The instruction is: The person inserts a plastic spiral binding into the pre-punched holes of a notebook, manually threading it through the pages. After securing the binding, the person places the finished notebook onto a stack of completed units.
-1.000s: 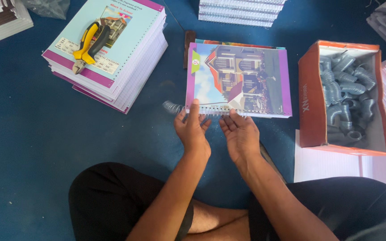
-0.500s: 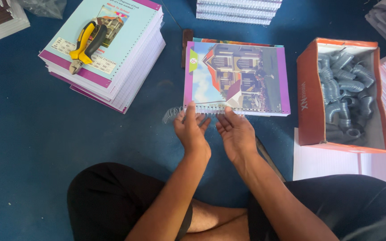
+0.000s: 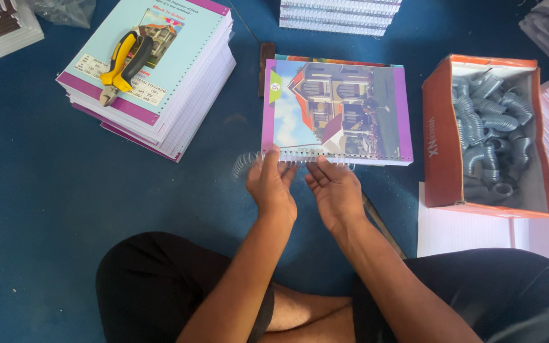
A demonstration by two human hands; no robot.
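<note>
I see a blue floor [image 3: 46,209] under everything, and the person sits cross-legged on it in dark shorts, both forearms reaching forward. The biggest thing on it is a tall stack of notebooks [image 3: 160,82] at the upper left, pale teal cover on top, with yellow-and-black pliers [image 3: 122,67] lying on that cover. At the right stands an orange cardboard box [image 3: 440,133], open, full of grey coiled spirals [image 3: 490,140]; just in front of it lies a white sheet [image 3: 465,232]. Another stack of bound books [image 3: 338,14] sits at the top edge.

In the middle lies a notebook [image 3: 335,111] with a purple border and a picture of a house, flat on the floor, its punched edge toward the person. Along that near edge runs a clear plastic spiral [image 3: 249,162], partly threaded into the holes, its free end sticking out past the notebook's left corner.

My left hand [image 3: 271,184] rests on the spiral at the notebook's near left corner, fingers curled down on the coil and pinching it. My right hand [image 3: 335,190] lies just beside it, palm turned up, fingers loosely spread, fingertips touching the spiral at the edge. The two hands are close but apart.
</note>
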